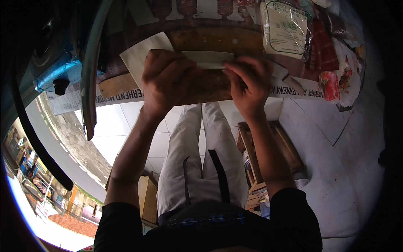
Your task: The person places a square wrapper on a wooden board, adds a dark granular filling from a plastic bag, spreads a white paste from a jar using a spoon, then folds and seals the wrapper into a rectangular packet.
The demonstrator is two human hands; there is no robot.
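Note:
Between my two hands a pale dough wrapper [205, 59], folded or rolled into a long strip, lies over a wooden board [210, 86]. My left hand [163, 80] is closed with its fingers curled over the strip's left end. At the right end, my right hand [250, 82] pinches it between thumb and fingers. Another flat pale wrapper [145, 52] lies partly under my left hand, its corner sticking out at the upper left. Just right of my right hand rests a knife [287, 77], partly hidden by that hand.
A clear plastic pack with a pale label [287, 29] sits at the upper right, beside a dark red cloth [323, 42] and a plastic bag [346, 75]. A curved metal bar [90, 75] and blue-covered equipment [58, 69] stand left. A wooden stool [268, 155] is below.

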